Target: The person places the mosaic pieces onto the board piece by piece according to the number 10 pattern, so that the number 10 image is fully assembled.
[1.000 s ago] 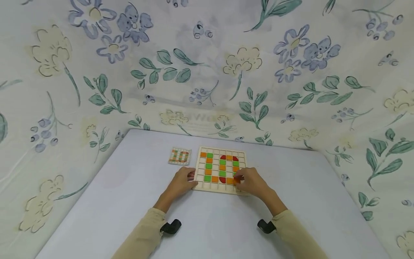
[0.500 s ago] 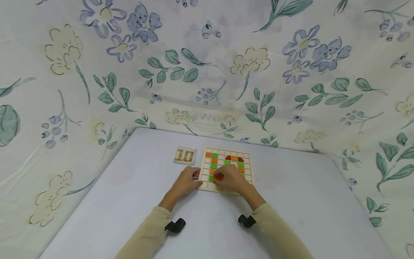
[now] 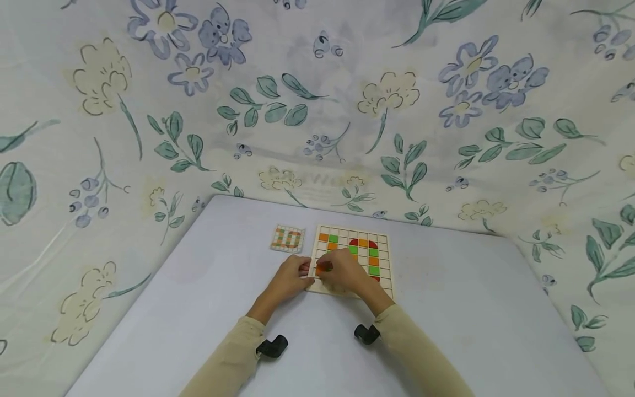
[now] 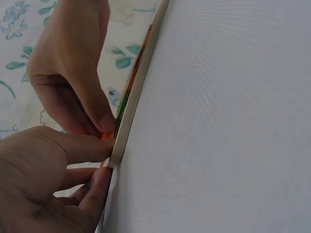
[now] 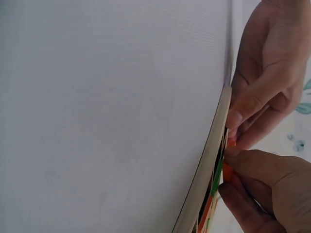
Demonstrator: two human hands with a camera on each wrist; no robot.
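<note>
A square wooden grid board (image 3: 385, 253) lies on the table, with orange, green and red tiles set in its cells. My left hand (image 3: 290, 275) grips the board's left edge near the front corner, thumb against the rim in the left wrist view. Over the board's lower left, my right hand (image 3: 344, 270) pinches an orange tile (image 5: 227, 171) between thumb and fingers, close beside the left fingertips. The right hand covers the tiles in the lower middle of the grid. A small pattern card (image 3: 288, 238) with a matching coloured grid lies left of the board.
The white table (image 3: 208, 286) reaches out on both sides of the board. Behind it hangs a floral cloth (image 3: 317, 110). A black camera mount sits at each wrist, on beige sleeves (image 3: 228, 353).
My right hand has moved left across the board, from its lower right to its lower left, with the orange tile in its fingertips. The left hand stays on the edge; the head view shifted slightly.
</note>
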